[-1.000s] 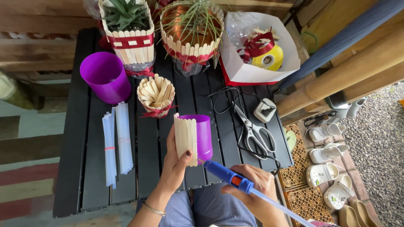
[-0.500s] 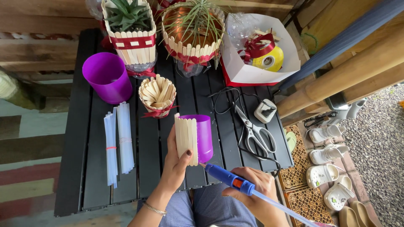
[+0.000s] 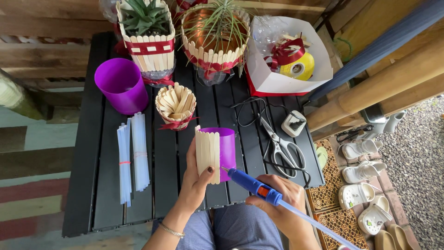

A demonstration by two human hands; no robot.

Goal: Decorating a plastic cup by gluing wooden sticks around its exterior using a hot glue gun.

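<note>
We hold the purple cup [image 3: 225,148] upright over the black slatted table [image 3: 83,185], a row of wooden craft sticks [image 3: 207,149] covering its near-left side. Our left hand [image 3: 196,180] is closed around the cup from below, thumb pressed on the sticks. Our right hand [image 3: 277,201] is clamped on the blue glue gun [image 3: 252,184], whose nozzle touches the cup just right of the sticks. Behind, at the table's right corner, sits an open white box [image 3: 273,81] with a red underside, holding a yellow tape roll [image 3: 299,66] and red ribbon [image 3: 284,50].
</note>
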